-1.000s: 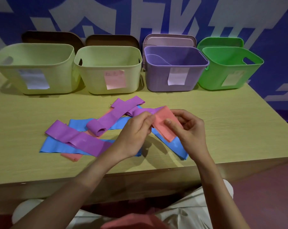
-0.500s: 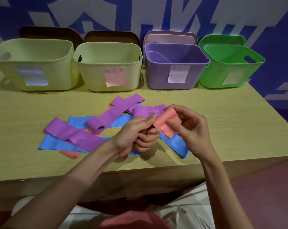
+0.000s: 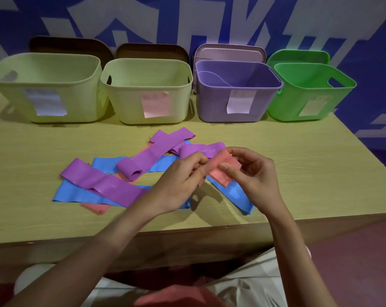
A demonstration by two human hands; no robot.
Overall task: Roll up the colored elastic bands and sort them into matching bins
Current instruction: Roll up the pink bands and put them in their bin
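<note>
head view, looking down at my two hands over a pale wooden table [image 3: 298,173]. my left hand [image 3: 178,185] and my right hand [image 3: 257,176] meet near the centre of the picture, both pinching a pink band [image 3: 226,168] between thumb and fingertips; the band is lifted off the table and folded over itself, its free end hanging toward 6 o'clock. my left fingers are curled at its 9 o'clock end, my right fingers curled round its 3 o'clock end.

on the table under and around my hands lies a loose pile of bands: a purple band [image 3: 103,185] at 9 o'clock, another purple band [image 3: 156,151] with one end partly curled at 10 o'clock, a third purple one [image 3: 200,149] just behind my fingers, blue bands [image 3: 236,193] beneath them, and a second pink band [image 3: 94,207] peeking out at 8 o'clock.

along the far edge, from 10 o'clock to 2 o'clock, stand four bins in a row: a pale yellow-green bin [image 3: 48,85] with a whitish label, a second pale yellow-green bin [image 3: 147,89] with a pink label, a purple bin [image 3: 236,89], and a green bin [image 3: 309,89]. lids lean behind them against a blue and white wall [image 3: 187,18].
</note>
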